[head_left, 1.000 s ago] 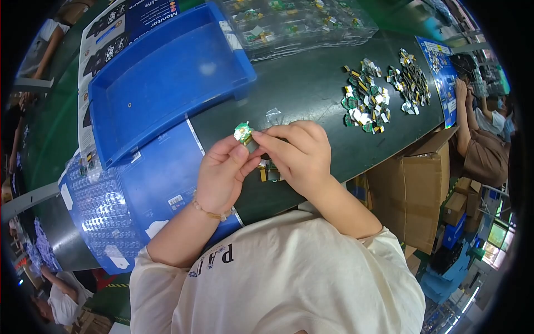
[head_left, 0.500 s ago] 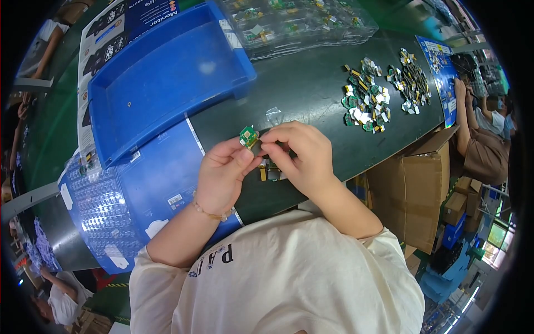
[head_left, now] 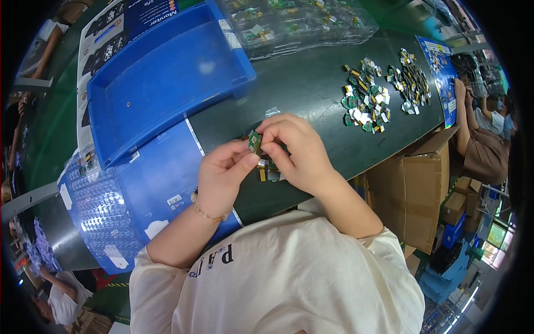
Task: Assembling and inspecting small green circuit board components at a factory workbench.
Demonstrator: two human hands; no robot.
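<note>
A small green circuit board is pinched between my two hands above the dark green tabletop. My left hand grips its left and lower side with thumb and fingers. The fingertips of my right hand close on its right edge. Beneath my hands lie a few more small modules with gold and silvery parts, partly hidden by my fingers. A scrap of clear plastic film rests just beyond my right hand.
A shallow blue tray stands at the left, near a clear blister sheet. Clear plastic trays of boards are stacked at the back. Two heaps of modules lie to the right, above a cardboard box. Other people work at both sides.
The circuit board has turned from facing up to a steeper, narrower angle. My right hand has shifted slightly up and left, and my left fingers have moved a little right.
</note>
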